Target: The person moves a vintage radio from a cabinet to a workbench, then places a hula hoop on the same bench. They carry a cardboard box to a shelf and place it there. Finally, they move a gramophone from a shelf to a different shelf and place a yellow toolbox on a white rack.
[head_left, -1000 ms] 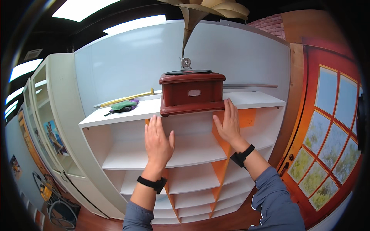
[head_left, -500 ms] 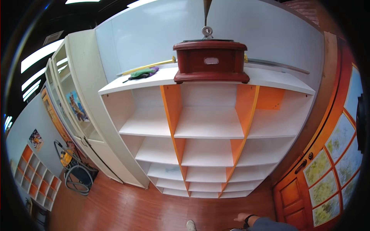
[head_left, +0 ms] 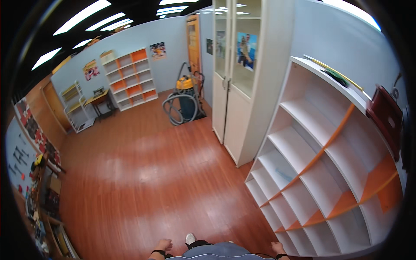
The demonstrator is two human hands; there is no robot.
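Low at the front edge, my left hand (head_left: 164, 245) hangs over the floor with its fingers loosely bent, and nothing shows in it. My right hand (head_left: 277, 248), partly cut off, is held out at my other side. It is empty, its fingers apart, and it is nearest the foot of the white and orange shelf unit (head_left: 303, 124), seemingly not touching it. On that unit's top stand a dark red gramophone box (head_left: 387, 121), a green cloth item (head_left: 336, 78) and a long yellow stick-like thing (head_left: 317, 65). Most compartments look bare; one holds a pale bluish piece (head_left: 284, 174).
A tall cream cabinet (head_left: 277, 65) with glass doors adjoins the shelf unit. Farther off are a yellow and dark vacuum cleaner (head_left: 186, 102) with a grey hose, another shelf unit (head_left: 125, 66) and a sewing table (head_left: 99, 99). Cluttered benches (head_left: 54, 221) line the left. Reddish wood floor (head_left: 151, 173) lies between.
My view has swung left, so the shelf unit and gramophone now sit at the right and the orange door is out of view. My left hand has come into view.
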